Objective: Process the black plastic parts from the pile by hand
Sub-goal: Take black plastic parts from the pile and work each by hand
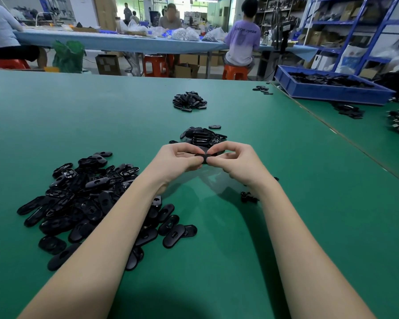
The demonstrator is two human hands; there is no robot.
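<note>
Between both hands, left hand (179,158) and right hand (232,158) pinch one black part (204,157) above the surface (286,203); the pile (90,194) lies left; probably best to grip near its edges and twist gently

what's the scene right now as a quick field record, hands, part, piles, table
left hand: fingers pinch one black part
right hand: fingers pinch the same part
held part: black, small, between both hands above the table
big pile: loose black oval parts, under the left forearm
near pile: just beyond the hands
far pile: farther back, centre
table: green surface
blue bin: right rear, holds black parts
</note>
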